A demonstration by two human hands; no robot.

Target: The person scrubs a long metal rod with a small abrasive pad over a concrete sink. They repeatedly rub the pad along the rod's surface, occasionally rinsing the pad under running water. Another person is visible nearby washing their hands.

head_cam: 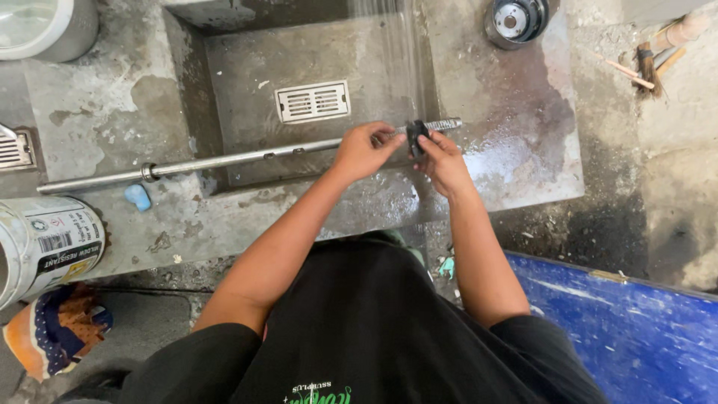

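Observation:
A long metal rod (224, 158) lies across a sunken concrete basin (247, 67), its threaded end pointing right. My left hand (365, 150) grips the rod near that end. My right hand (441, 158) holds a small black ring-shaped part (416, 136) that sits on the threaded end. A thin stream of water falls just above the hands and wets the concrete.
A metal drain grate (313, 101) sits in the basin floor. A paint can (45, 243) lies at the left, a blue lump (137, 197) near it. A round metal fitting (516, 19) is at the top, a blue board (628, 322) at lower right.

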